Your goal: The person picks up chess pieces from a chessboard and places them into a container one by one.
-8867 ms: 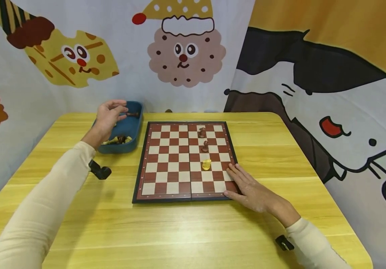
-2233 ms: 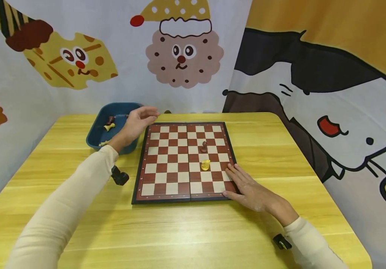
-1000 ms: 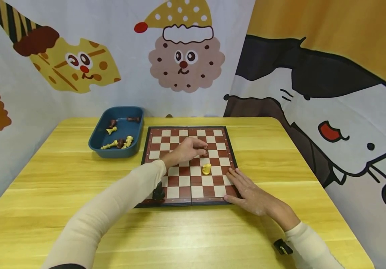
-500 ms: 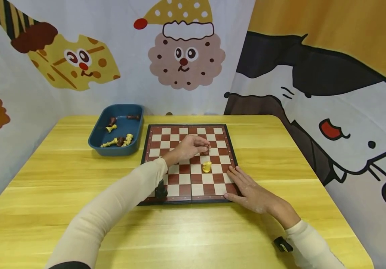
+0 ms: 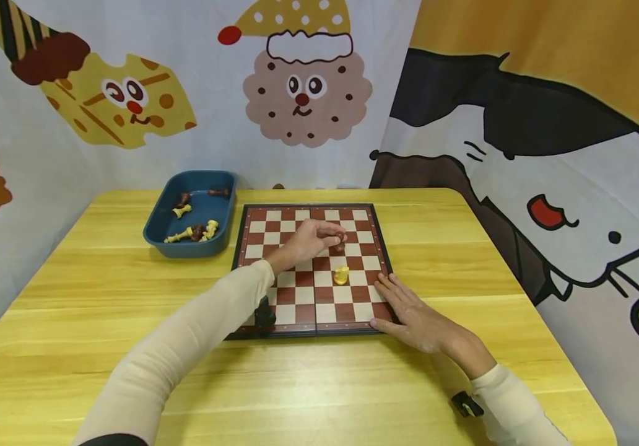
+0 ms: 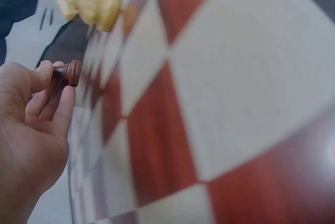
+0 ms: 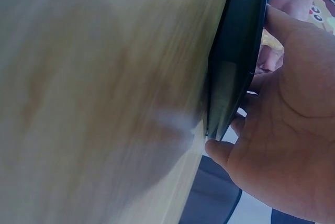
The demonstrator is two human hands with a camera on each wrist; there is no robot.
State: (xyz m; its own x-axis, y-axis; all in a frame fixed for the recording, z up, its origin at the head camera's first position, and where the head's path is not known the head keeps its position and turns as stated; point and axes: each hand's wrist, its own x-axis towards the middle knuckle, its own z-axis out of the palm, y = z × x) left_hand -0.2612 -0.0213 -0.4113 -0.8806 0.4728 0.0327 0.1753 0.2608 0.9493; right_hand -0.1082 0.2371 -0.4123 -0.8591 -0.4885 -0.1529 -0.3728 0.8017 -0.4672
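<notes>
In the head view, my left hand (image 5: 305, 240) reaches over the chessboard (image 5: 295, 314) and pinches a brown chess piece (image 5: 340, 241) between thumb and fingers. The left wrist view shows the flared base of that brown piece (image 6: 76, 73) beyond the fingertips; whether it touches the board I cannot tell. Nearer me stands a yellow chess piece (image 5: 341, 275), knight-like in shape, on the right half of the board. My right hand (image 5: 420, 319) rests with straight fingers on the board's right edge. From the right wrist, the palm (image 7: 293, 130) appears alongside the dark board side (image 7: 235, 51).
A blue bin (image 5: 190, 249) left of the board holds several brown and yellow chess pieces lying on their sides. The board lies on a yellow wooden table (image 5: 308, 384). A printed cartoon curtain (image 5: 208, 93) hangs behind the table.
A second brown piece left the far board squares between the two oldest frames. My left hand moved from the bin to the remaining brown piece and pinches it. The right hand stayed put.
</notes>
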